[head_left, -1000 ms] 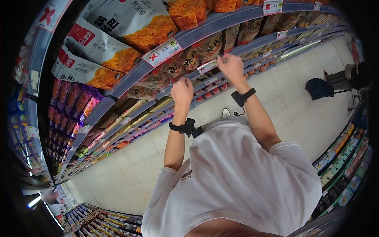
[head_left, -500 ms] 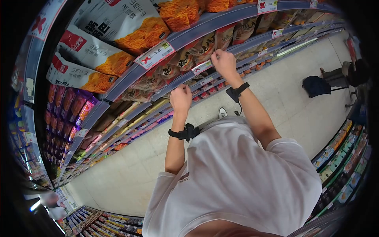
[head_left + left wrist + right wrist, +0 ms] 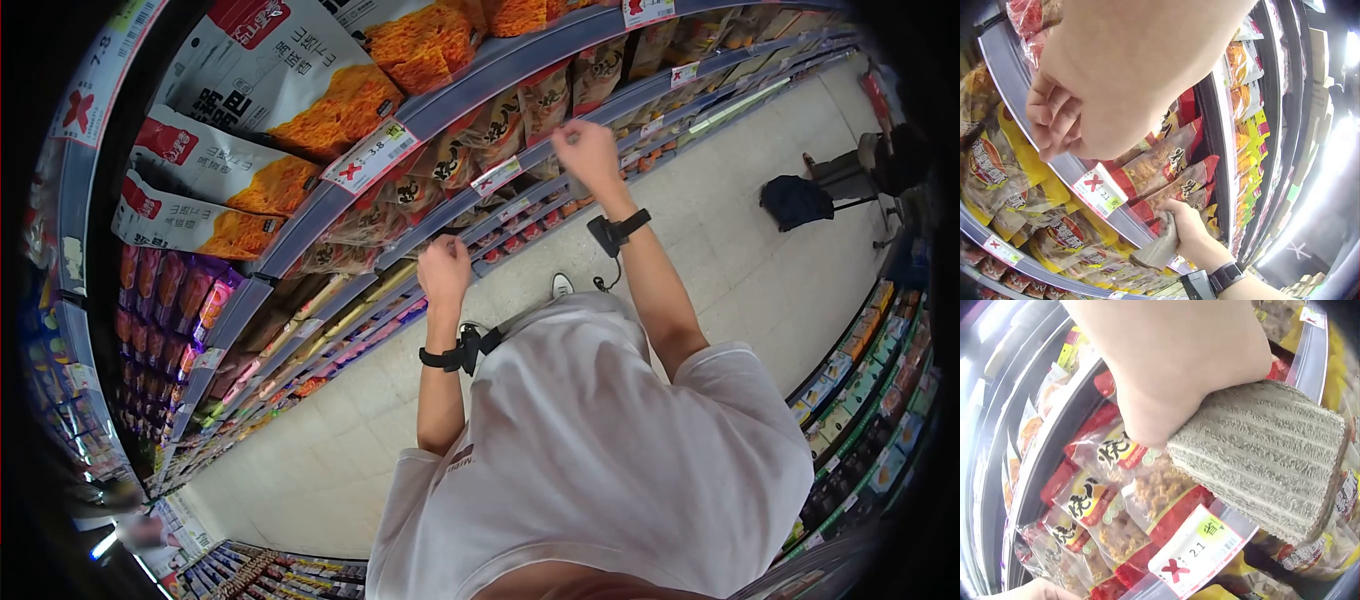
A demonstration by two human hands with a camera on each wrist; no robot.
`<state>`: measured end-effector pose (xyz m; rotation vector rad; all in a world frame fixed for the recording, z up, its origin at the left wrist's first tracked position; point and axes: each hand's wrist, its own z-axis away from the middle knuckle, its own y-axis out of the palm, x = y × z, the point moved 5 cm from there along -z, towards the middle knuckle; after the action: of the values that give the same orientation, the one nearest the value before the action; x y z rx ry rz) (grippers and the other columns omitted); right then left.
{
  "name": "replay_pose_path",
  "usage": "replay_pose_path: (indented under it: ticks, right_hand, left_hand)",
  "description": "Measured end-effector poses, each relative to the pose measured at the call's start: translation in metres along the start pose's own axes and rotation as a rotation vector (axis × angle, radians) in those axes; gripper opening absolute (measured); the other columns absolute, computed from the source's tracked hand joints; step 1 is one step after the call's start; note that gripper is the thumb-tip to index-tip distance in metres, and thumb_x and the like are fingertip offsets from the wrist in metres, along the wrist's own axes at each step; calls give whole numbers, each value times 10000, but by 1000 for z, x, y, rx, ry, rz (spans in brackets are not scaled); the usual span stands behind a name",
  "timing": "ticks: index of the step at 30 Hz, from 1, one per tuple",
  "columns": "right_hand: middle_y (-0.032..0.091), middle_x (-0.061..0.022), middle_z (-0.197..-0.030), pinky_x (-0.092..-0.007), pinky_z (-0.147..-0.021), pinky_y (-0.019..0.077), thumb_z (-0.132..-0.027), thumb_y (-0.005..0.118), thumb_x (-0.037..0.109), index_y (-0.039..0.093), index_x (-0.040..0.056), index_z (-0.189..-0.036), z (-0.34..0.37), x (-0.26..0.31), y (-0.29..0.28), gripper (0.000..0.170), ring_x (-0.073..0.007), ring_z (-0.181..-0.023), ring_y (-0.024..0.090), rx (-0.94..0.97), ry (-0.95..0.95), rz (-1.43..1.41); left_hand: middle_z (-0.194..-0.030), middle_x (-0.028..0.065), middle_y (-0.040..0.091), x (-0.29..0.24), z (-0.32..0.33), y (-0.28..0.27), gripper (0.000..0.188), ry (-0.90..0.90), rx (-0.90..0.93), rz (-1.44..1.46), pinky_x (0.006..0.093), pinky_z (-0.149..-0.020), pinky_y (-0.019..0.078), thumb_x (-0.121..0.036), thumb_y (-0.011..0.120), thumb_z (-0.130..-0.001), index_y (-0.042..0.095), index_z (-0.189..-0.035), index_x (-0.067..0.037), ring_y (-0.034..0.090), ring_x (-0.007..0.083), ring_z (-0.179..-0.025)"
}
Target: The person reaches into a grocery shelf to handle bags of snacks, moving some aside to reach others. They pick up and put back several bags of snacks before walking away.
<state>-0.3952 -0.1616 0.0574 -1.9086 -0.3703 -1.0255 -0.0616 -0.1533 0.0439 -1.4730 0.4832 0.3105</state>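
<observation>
My right hand (image 3: 590, 160) is at the front edge of a shelf (image 3: 500, 190), to the right of a small price tag (image 3: 497, 177). It grips a folded grey ribbed cloth (image 3: 1260, 456), which lies against the shelf edge beside the 2.1 tag (image 3: 1197, 553). In the left wrist view the cloth (image 3: 1159, 247) hangs below the fingers of the right hand (image 3: 1186, 228). My left hand (image 3: 443, 272), farther left along the same shelf, has its fingers curled with nothing visible in them; the left wrist view shows this hand (image 3: 1079, 112) in front of the edge strip.
Red-topped snack bags (image 3: 1094, 506) fill the shelf behind the edge, with yellow bags (image 3: 1066, 231) below. Larger white-and-orange bags (image 3: 240, 180) stand above. A tiled floor (image 3: 350, 450) lies beneath, with a dark bag (image 3: 797, 203) at the right and more shelving (image 3: 850, 420) opposite.
The head view has shifted a little along the shelves. My right hand has moved to the right along the edge since half a second ago. The left hand sits slightly lower, farther from the edge.
</observation>
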Motion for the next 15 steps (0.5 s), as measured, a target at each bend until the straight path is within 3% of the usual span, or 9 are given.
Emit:
replay_pose_path:
  ticks: [1, 3, 15]
  right_hand:
    - [724, -244, -773, -509, -754, 587, -886, 728, 412, 776, 62, -868, -6, -3, -14, 354, -444, -792, 723, -34, 52, 98]
    - [730, -245, -785, -511, -762, 586, -901, 724, 433, 774, 56, -860, -16, -13, -29, 383, -438, -809, 728, -60, 104, 244]
    - [720, -237, -776, -532, -761, 569, -916, 683, 374, 755, 41, -920, -37, -29, -6, 341, -455, -837, 711, -29, 55, 284]
  left_hand:
    - [-795, 206, 740, 1, 4, -3, 244, 5, -46, 28, 463, -741, 574, -236, 689, -924, 784, -956, -14, 734, 402, -770]
    - [-799, 207, 740, 13, 9, -2, 245, 8, -43, 19, 463, -740, 573, -236, 687, -922, 784, -960, -15, 735, 402, -770]
    - [-829, 191, 758, 48, 29, 1, 194, -67, 29, -55, 496, -756, 583, -230, 691, -918, 781, -934, -59, 741, 409, -812]
